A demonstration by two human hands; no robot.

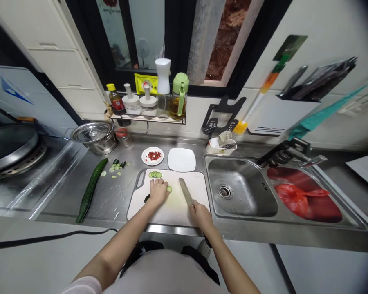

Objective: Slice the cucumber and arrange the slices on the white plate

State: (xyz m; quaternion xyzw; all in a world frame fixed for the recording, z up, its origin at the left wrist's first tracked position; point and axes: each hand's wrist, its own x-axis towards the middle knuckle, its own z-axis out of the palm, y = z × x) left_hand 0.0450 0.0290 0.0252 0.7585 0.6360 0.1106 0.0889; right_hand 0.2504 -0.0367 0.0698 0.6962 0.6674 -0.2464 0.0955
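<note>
On the white cutting board [159, 219], my left hand [158, 190] is closed over a piece of cucumber [146, 198]; its dark end shows left of the hand and a pale cut face at the right. My right hand [200, 213] grips a kitchen knife [185, 191] by the handle, its blade resting on or just above the board, pointing away from me and apart from the cucumber. Several cucumber slices [155, 174] lie in a row at the board's far left. A whole cucumber [92, 190] lies on the counter further left.
Behind the board stand a small plate of chopped red bits [153, 156] and a white square plate [182, 159]. Cucumber scraps [115, 165] lie on the counter. To the right is a steel sink [242, 192] with a red plastic bag [294, 200] in its second basin. A lidded pot [95, 136] stands back left.
</note>
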